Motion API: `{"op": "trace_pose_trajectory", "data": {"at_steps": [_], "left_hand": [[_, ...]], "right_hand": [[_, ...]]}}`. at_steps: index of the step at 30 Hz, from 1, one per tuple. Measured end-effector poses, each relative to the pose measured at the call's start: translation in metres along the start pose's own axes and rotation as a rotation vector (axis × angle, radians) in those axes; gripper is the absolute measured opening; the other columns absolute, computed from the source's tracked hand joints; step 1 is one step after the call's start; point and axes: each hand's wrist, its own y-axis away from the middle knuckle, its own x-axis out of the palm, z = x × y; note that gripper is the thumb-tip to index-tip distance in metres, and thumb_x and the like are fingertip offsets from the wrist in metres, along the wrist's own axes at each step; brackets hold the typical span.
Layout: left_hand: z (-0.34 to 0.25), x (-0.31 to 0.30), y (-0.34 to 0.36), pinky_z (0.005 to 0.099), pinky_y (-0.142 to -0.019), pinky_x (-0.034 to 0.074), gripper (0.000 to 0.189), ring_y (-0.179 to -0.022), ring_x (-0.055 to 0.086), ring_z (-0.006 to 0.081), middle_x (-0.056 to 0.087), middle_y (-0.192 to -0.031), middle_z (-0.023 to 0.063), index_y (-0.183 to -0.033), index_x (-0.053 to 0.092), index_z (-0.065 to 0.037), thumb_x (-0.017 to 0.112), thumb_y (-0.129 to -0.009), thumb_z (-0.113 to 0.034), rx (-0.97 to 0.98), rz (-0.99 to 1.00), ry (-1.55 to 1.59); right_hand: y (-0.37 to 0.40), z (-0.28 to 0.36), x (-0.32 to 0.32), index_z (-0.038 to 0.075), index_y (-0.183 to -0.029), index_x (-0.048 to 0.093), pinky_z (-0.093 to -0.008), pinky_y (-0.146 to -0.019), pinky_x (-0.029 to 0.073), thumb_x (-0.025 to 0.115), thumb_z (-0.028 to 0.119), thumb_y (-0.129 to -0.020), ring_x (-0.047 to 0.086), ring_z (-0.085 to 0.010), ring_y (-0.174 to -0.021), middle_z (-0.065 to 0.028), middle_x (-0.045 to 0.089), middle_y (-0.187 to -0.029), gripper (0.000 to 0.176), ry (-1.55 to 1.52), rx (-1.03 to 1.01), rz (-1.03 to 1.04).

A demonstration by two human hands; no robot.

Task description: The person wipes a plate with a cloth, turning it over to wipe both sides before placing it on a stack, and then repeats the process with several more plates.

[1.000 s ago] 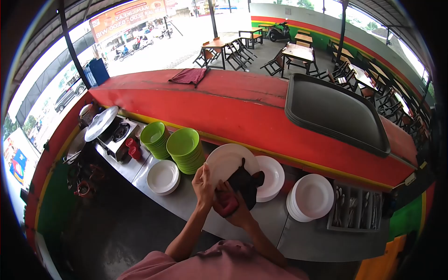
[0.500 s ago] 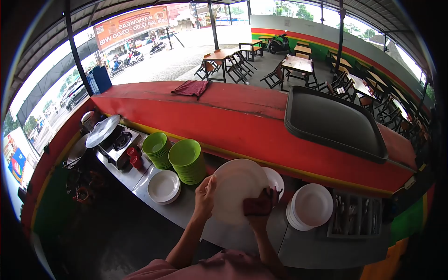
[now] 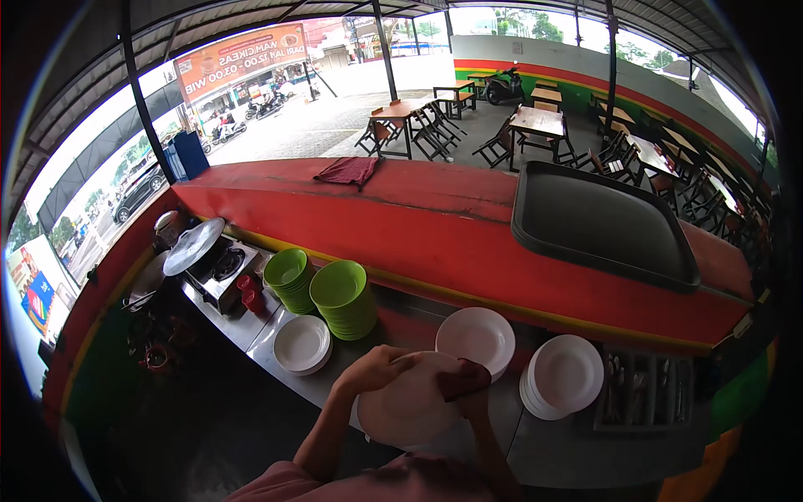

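A white plate (image 3: pixel 406 406) is held low over the front of the metal counter. My left hand (image 3: pixel 375 368) grips its upper left rim. At its right side, my right hand (image 3: pixel 475 402) is closed on a dark red cloth (image 3: pixel 462 381) that lies against the plate's edge. Just beyond them rests another white plate (image 3: pixel 475 339). A stack of white plates (image 3: pixel 569 374) stands to the right, and a smaller stack of white plates (image 3: pixel 302 344) to the left, beside two stacks of green bowls (image 3: pixel 341 289) (image 3: pixel 288 272).
A cutlery tray (image 3: pixel 644 389) sits at the right. Left are red cups (image 3: pixel 251 297), a stove (image 3: pixel 222 268) and a metal lid (image 3: pixel 194 246). Dark trays (image 3: pixel 598 222) and a red cloth (image 3: pixel 347 171) lie on the red ledge (image 3: pixel 435 186).
The held plate has come down and nearer to me, with both hands. More of the plate behind it now shows. The view has shifted slightly.
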Motion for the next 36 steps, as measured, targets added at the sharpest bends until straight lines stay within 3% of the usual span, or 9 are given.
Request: {"op": "trace_pose_trajectory", "data": {"at_steps": [4,7,12,18,21,26,28,33,36], "left_hand": [[0.005,0.012,-0.013,0.0382,-0.077,0.050,0.043,-0.084,0.067,0.0351,0.069,-0.090,0.0216,-0.113,0.067,-0.004,0.053,-0.098,-0.042,0.210,0.128,-0.224],[0.001,0.024,-0.024,0.0414,-0.081,0.051,0.042,-0.090,0.065,0.0386,0.069,-0.097,0.0214,-0.114,0.069,-0.011,0.049,-0.098,-0.045,0.093,0.341,-0.391],[0.007,0.033,-0.029,0.0399,-0.081,0.050,0.056,-0.092,0.068,0.0321,0.069,-0.098,0.0201,-0.113,0.068,-0.004,0.050,-0.095,-0.054,0.088,0.386,-0.326],[0.017,-0.009,-0.004,0.0351,-0.094,0.049,0.059,-0.108,0.063,0.0226,0.066,-0.114,0.0172,-0.131,0.054,0.001,0.051,-0.098,-0.048,-0.044,0.237,-0.085],[0.037,0.004,0.005,0.0349,-0.093,0.049,0.056,-0.106,0.063,0.0200,0.066,-0.114,0.0163,-0.133,0.053,0.002,0.053,-0.098,-0.042,0.033,0.064,0.218],[0.037,0.025,0.011,0.0350,-0.090,0.051,0.040,-0.100,0.064,0.0153,0.070,-0.109,0.0097,-0.129,0.060,-0.007,0.064,-0.093,-0.025,-0.021,-0.150,0.127],[0.034,0.017,0.011,0.0362,-0.087,0.052,0.036,-0.096,0.067,0.0184,0.071,-0.104,0.0121,-0.124,0.063,-0.008,0.063,-0.093,-0.028,-0.011,-0.119,0.006],[0.029,0.011,0.000,0.0412,-0.081,0.053,0.034,-0.091,0.069,0.0327,0.070,-0.097,0.0186,-0.112,0.070,-0.010,0.060,-0.092,-0.036,-0.017,0.051,-0.432],[0.033,0.023,-0.006,0.0440,-0.080,0.052,0.036,-0.091,0.066,0.0392,0.069,-0.098,0.0195,-0.111,0.070,-0.011,0.058,-0.092,-0.038,0.057,0.123,-0.524]], "right_hand": [[0.001,-0.012,0.004,0.008,-0.102,0.067,-0.0316,-0.076,0.050,0.072,0.019,-0.080,0.064,-0.0149,-0.084,-0.0063,0.068,-0.089,0.026,0.178,-0.158,0.064],[0.013,-0.020,0.010,0.007,-0.104,0.067,-0.0330,-0.080,0.051,0.070,0.017,-0.081,0.067,-0.0191,-0.092,-0.0060,0.070,-0.097,0.025,0.176,-0.214,0.071],[0.017,-0.028,0.005,0.007,-0.114,0.062,-0.0349,-0.084,0.051,0.073,0.021,-0.080,0.066,-0.0211,-0.097,-0.0101,0.068,-0.108,0.038,-0.073,-0.008,0.200],[0.021,-0.060,-0.015,-0.003,-0.106,0.063,-0.0332,-0.088,0.050,0.079,0.014,-0.075,0.063,-0.0176,-0.096,-0.0076,0.067,-0.102,0.039,0.224,0.032,-0.262],[0.017,-0.069,-0.013,-0.002,-0.101,0.062,-0.0320,-0.084,0.050,0.083,0.021,-0.071,0.061,-0.0149,-0.090,-0.0041,0.064,-0.094,0.044,-0.076,0.041,-0.489],[0.014,-0.086,-0.014,-0.002,-0.105,0.062,-0.0303,-0.083,0.049,0.082,0.024,-0.072,0.060,-0.0137,-0.089,-0.0035,0.064,-0.095,0.046,-0.045,0.279,-0.287],[0.011,-0.030,-0.014,-0.001,-0.107,0.062,-0.0307,-0.083,0.050,0.080,0.023,-0.074,0.062,-0.0145,-0.090,-0.0042,0.066,-0.096,0.045,0.216,0.324,-0.131],[0.020,-0.009,0.003,0.003,-0.108,0.066,-0.0332,-0.083,0.051,0.071,0.018,-0.082,0.066,-0.0194,-0.097,-0.0053,0.070,-0.102,0.031,0.468,-0.090,0.072],[0.018,-0.028,0.008,0.009,-0.104,0.063,-0.0387,-0.076,0.049,0.069,0.020,-0.084,0.065,-0.0230,-0.089,-0.0013,0.069,-0.102,0.023,0.118,-0.141,0.163]]}}
